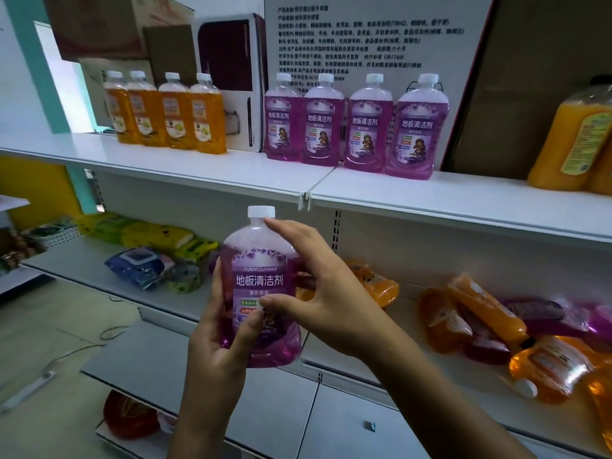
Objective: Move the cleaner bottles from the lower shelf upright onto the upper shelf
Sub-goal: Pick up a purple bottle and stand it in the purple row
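Note:
A purple floor cleaner bottle with a white cap is held upright in front of the lower shelf. My left hand grips its lower body from the left, thumb across the label. My right hand is at its right side, thumb on the label, index finger near the neck. On the upper shelf several purple bottles stand upright in a row, with several orange bottles to their left. Orange and purple bottles lie on their sides on the lower shelf at the right.
Cardboard boxes stand behind the upper row. A large orange bottle stands at the upper right. Packs of wipes and sponges lie on the lower shelf's left. A further shelf juts out below my hands.

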The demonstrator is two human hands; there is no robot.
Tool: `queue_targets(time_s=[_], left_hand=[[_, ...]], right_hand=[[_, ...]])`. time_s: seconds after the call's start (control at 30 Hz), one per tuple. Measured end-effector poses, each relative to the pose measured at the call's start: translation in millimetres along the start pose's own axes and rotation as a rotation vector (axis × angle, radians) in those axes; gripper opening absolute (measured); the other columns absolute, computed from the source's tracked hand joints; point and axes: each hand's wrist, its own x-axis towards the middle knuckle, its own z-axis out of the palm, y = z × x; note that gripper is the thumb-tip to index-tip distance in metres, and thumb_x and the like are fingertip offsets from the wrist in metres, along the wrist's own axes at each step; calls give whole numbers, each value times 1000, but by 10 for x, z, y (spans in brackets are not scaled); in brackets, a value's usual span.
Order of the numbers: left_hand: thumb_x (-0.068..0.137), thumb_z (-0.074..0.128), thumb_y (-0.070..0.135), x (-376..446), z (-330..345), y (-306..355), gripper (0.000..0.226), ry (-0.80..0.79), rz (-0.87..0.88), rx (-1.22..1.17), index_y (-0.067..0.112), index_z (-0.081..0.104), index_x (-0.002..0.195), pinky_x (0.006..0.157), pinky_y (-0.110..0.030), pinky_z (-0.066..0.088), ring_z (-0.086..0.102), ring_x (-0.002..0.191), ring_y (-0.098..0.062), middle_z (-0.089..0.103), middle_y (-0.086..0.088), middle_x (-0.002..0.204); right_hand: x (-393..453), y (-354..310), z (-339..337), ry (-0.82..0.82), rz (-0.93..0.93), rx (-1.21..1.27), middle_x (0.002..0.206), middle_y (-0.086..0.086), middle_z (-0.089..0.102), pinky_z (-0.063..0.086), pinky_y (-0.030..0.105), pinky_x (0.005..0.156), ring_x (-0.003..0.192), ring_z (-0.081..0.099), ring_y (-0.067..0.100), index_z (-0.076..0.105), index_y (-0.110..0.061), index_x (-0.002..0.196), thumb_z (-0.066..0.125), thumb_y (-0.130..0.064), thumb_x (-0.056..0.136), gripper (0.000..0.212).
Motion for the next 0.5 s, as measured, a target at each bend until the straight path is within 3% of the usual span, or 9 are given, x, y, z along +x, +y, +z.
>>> queue_targets(time_s=[0.23,0.4,0.5], left_hand=[[84,68,54,234,520,404,80,-130,168,-9,41,29,152,81,-28,59,67,112,-10,63,14,129],[87,69,30,627,1033,652,96,-465,264,-15,35,4,158,88,-37,58,64,117,-13,56,11,136],[84,73,23,836,1343,770,109,-640,343,7,43,-8,154,95,-34,55,59,124,-12,41,2,149]], right_hand=[[-77,-295,-531,161,-103,32,151,-6,37,51,38,102,135,47,16,28,-31,153,72,-8,87,83],[-146,-469,-1124,322,-122,42,147,4,43,60,32,86,124,58,16,32,-26,152,68,6,86,82],[-210,-579,-1484,385,-138,-30,147,5,43,61,30,81,121,61,13,29,-25,153,66,5,86,82]])
